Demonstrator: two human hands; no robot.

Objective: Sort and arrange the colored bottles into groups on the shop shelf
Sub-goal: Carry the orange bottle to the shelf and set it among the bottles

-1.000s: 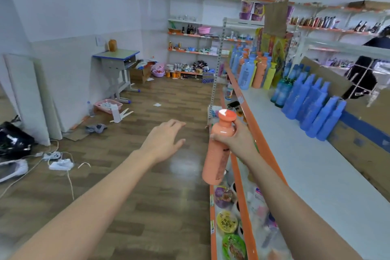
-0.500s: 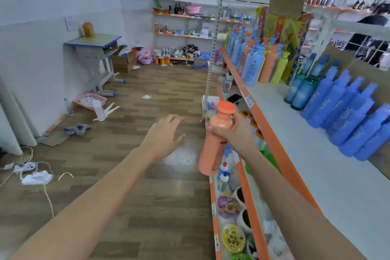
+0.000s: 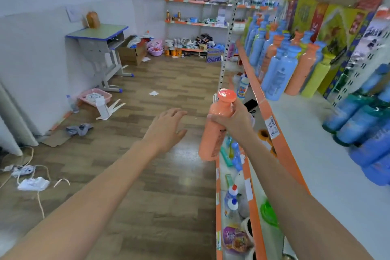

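I see my right hand (image 3: pixel 234 121) wrapped around the upper body of an orange bottle (image 3: pixel 215 131), held tilted over the aisle beside the white shelf (image 3: pixel 312 154). My left hand (image 3: pixel 166 129) hangs spread and empty above the wooden floor (image 3: pixel 130 175).

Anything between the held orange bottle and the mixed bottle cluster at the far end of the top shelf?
Nothing visible. The orange plastic bottle in the right hand hangs off the aisle side of the white shelf top, which lies bare up to the cluster of light blue, orange and yellow bottles.
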